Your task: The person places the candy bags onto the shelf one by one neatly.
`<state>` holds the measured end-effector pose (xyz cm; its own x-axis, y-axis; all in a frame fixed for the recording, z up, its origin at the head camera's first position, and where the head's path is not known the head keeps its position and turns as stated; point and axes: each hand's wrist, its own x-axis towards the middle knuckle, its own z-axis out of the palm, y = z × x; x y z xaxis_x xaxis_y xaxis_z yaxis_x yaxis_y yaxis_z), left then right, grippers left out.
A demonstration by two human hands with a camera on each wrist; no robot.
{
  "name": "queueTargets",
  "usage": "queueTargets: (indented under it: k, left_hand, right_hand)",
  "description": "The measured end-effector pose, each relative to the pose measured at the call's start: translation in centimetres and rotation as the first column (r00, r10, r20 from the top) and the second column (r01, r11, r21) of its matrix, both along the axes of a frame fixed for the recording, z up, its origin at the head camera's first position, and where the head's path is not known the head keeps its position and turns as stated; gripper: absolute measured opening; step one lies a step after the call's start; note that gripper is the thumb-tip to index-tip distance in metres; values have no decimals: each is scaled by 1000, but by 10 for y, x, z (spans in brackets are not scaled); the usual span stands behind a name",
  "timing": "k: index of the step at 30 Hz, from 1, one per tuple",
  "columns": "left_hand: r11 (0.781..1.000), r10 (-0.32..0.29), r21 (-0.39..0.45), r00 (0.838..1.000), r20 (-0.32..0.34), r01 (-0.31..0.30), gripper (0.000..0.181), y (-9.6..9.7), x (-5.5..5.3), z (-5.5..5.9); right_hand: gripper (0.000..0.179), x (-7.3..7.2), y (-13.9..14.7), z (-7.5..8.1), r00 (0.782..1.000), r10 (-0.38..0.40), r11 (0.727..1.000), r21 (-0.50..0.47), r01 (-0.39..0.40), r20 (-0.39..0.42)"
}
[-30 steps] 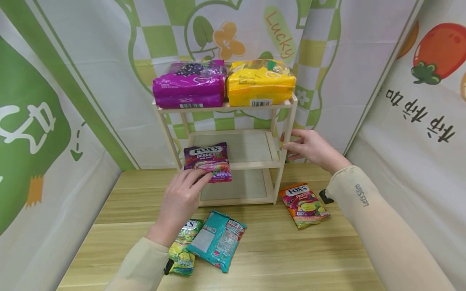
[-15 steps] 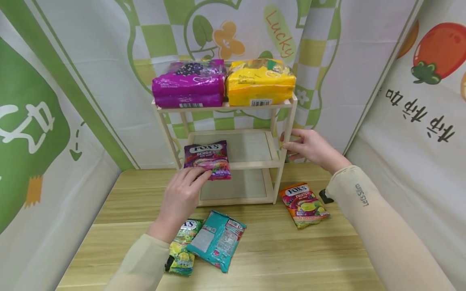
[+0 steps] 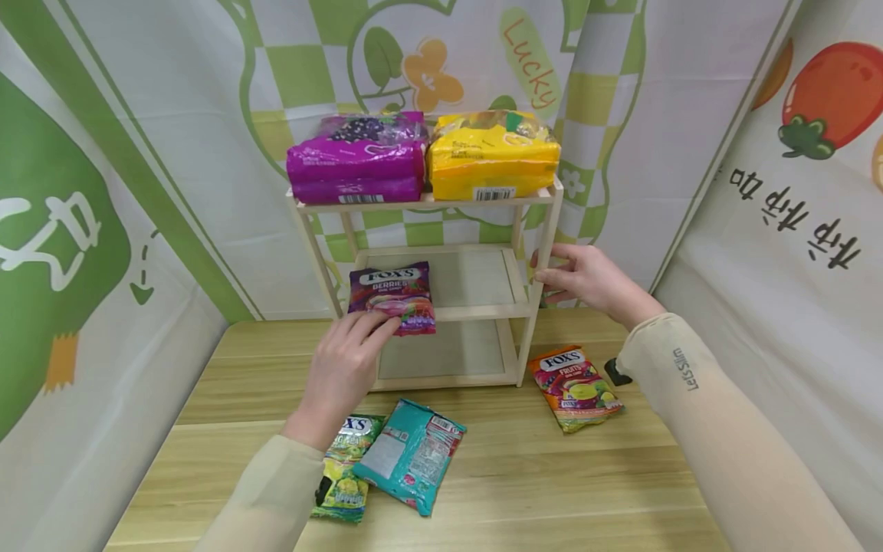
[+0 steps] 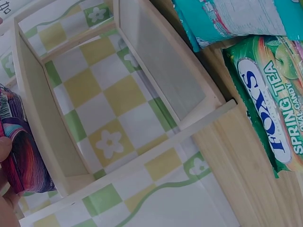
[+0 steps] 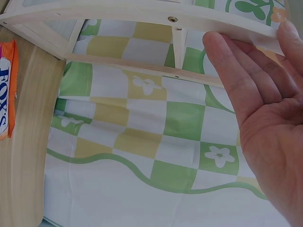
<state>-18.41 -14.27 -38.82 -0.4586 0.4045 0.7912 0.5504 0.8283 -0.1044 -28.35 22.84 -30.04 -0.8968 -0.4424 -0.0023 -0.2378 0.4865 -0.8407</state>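
Note:
A purple Fox's Berries candy bag (image 3: 392, 295) lies partly over the left front of the middle shelf. My left hand (image 3: 345, 366) pinches its near edge, thumb below the label. The left wrist view shows the bag (image 4: 21, 146) beside the shelf board at the left, only my fingertips (image 4: 4, 147) in sight. My right hand (image 3: 589, 280) holds the right front post of the small wooden rack (image 3: 455, 313). In the right wrist view that post (image 5: 222, 21) passes between the thumb and fingers of my right hand (image 5: 265, 94).
Purple (image 3: 357, 165) and yellow (image 3: 493, 161) candy packs fill the rack's top. On the wooden table (image 3: 524, 475) lie a teal bag (image 3: 414, 456), back up, partly over a green Spring Tea bag (image 3: 348, 468). An orange Fruits bag (image 3: 576, 389) lies right of the rack.
My left hand has slid the berries bag slightly away from me, further over the middle shelf. The right hand keeps its place on the post.

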Motion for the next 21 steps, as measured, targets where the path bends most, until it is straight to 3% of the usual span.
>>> queueTargets:
  k: [21]
  left_hand:
    - [1000,24,-4,1000,-10,-24,39,-2,-12,-1]
  right_hand:
    - [44,1,0,1,1000,6,1000,14,-6,-2]
